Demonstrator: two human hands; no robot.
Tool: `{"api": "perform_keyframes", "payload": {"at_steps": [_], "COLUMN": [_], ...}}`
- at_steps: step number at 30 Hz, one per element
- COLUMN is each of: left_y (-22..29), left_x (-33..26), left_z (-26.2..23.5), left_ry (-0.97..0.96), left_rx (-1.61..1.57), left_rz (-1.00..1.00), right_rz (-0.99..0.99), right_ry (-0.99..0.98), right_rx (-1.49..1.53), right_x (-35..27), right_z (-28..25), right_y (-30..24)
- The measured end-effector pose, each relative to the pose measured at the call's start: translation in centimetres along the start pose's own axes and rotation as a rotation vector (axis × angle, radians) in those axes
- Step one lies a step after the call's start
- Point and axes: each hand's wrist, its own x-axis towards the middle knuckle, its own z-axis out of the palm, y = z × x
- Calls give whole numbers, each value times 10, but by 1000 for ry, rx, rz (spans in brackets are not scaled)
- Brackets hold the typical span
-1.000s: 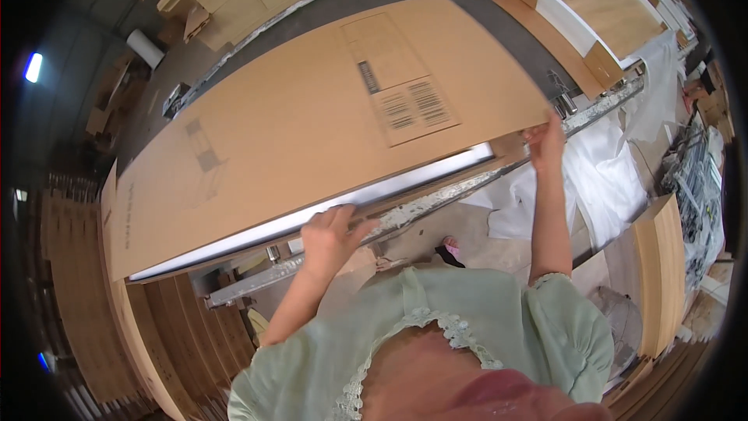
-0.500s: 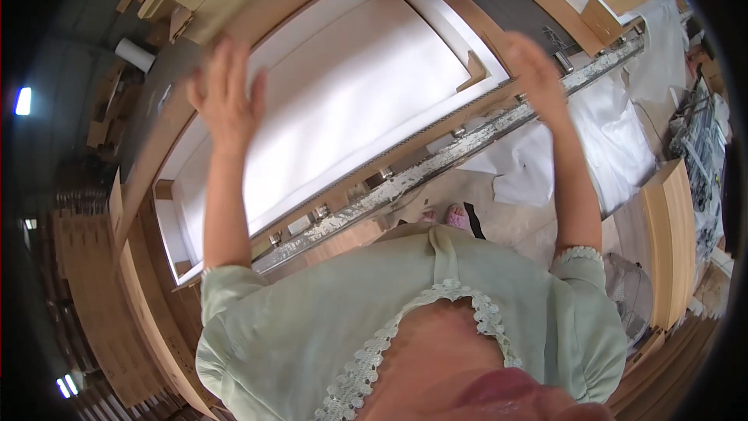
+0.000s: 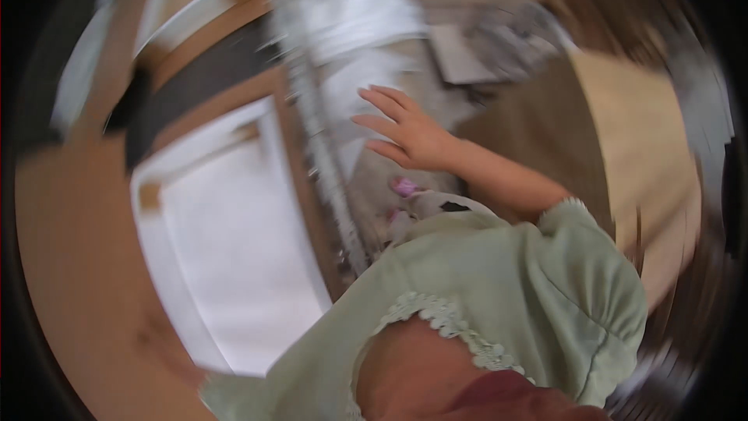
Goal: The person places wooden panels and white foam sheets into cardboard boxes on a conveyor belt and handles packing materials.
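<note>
My right hand [image 3: 411, 134] hangs in the air over the floor, fingers spread, with nothing in it. My left hand [image 3: 165, 347] is low at the left, smeared by motion, so its fingers cannot be made out; it is in front of a brown cardboard surface [image 3: 74, 265], close to the tray's side. Between my hands lies a long shallow cardboard tray, its white rim [image 3: 144, 222] showing and brown pieces in its corners. A smooth white sheet [image 3: 234, 265] covers its bottom.
A worn metal rail [image 3: 318, 148] runs along the worktable's edge. White sheeting [image 3: 362, 15] lies on the floor beyond it. Large brown cardboard [image 3: 538, 140] stands to my right. Another cardboard tray [image 3: 202, 12] is at the far left. Much is blurred.
My view has swung to the right, so the tray now sits at the left. My right hand has left the tray's far corner and is over the floor; my left hand is lower.
</note>
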Motion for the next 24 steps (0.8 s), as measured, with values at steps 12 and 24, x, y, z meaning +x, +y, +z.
{"api": "perform_keyframes", "payload": {"at_steps": [12,24], "left_y": [108,459], "left_x": [42,43], "left_z": [56,-216], "left_ry": [-205,-320], "left_rx": [-62,-1846], "left_rz": [-25,455], "right_rz": [1405,1972], "right_ry": [124,148], "right_rx": [-1551,-850], "right_x": [-388,-433], "right_z": [-315,-299], "right_y": [-54,-115]}}
